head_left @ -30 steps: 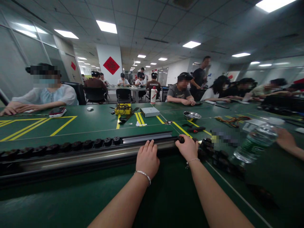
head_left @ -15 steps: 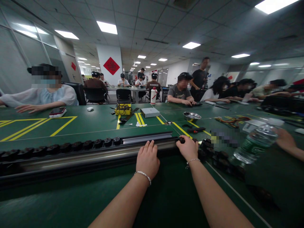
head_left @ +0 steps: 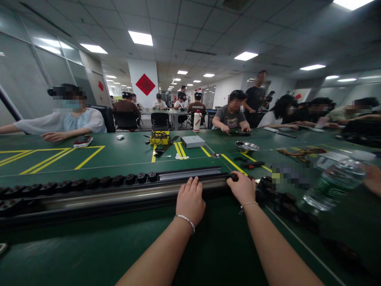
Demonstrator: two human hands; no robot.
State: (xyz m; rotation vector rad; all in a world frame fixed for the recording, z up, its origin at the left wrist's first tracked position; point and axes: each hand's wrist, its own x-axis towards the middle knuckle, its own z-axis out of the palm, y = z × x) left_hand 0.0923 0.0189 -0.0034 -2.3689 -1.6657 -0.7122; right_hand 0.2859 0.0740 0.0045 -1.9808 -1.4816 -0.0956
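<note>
- Black-edged long rail (head_left: 119, 197) with bright metal channel, lying lengthwise on green tabletop (head_left: 113, 246), running from left edge of view to beneath both hands.
- Left hand (head_left: 190, 204) palm down over rail, fingers close together across the metal; thumb hidden, so cannot tell whether clamped or only resting.
- Right hand (head_left: 244, 188) toward rail's right end, thumb and forefinger closed on small black round part (head_left: 234, 177); exact seating against rail not visible.
- Along rail's far side, to the left: row of black wheel-like parts (head_left: 130, 179), set close together. Beyond right hand: more dark parts (head_left: 279, 198), blurred.
- Risk, judged: could drop small black round part from so light a pinch if slipping or angled badly. Could also shift rail by pressing unevenly, perhaps jogging wheel-like parts out of line.
- Second risk, judged: could upset plastic water bottle (head_left: 337, 182) with a wide right-arm swing; another person's hand (head_left: 373, 178) just beside it.
- Writing: "PUMPKIN" legible on brown shirt (head_left: 198, 107), far off. Green bottle label (head_left: 329, 184) with pale mark, brand too blurred to read. Red diamond sign (head_left: 145, 84) on pillar, dark characters not legible.
</note>
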